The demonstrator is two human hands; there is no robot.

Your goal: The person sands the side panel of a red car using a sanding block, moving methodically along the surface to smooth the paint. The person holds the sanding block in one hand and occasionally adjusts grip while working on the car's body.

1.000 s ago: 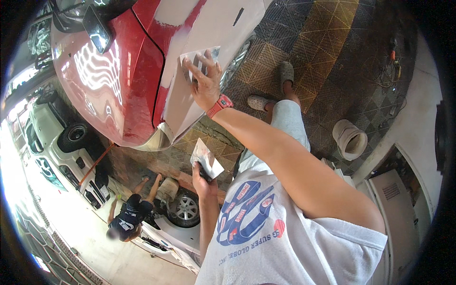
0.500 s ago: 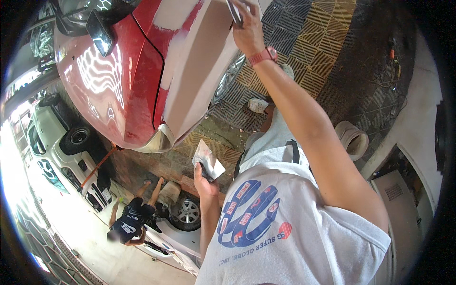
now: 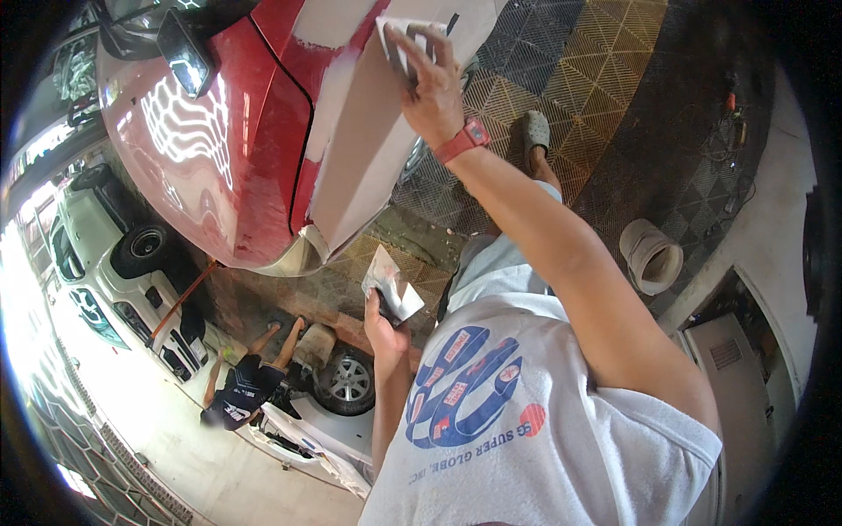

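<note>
Fingers spread, my right hand [image 3: 431, 92] presses a thin flat piece [image 3: 392, 31], pale-edged and grey in the middle, against the car's side panel. Its exact kind is unclear. The panel [image 3: 360, 140] is covered in matte beige-grey, with whitish patches near the red paint. Lower and to the left, my left hand [image 3: 386, 331] grips a flat pale plate [image 3: 391, 285] with pinkish-grey smears, thumb on top. The plate is held away from the car, in front of my shirt. Both hands are closed on what they hold.
The red car's glossy hood [image 3: 193, 131] and mirror [image 3: 186, 54] lie at upper left. A co-worker [image 3: 250, 386] in dark clothes is by a wheel [image 3: 346, 384] of a white vehicle. A pale bucket [image 3: 651, 256] stands at right on tiled flooring [image 3: 605, 88]. A cable lies beyond it.
My right hand has come left and down along the panel, its fingers now spread over the flat piece. My left hand with the plate has shifted only slightly. One foot has moved.
</note>
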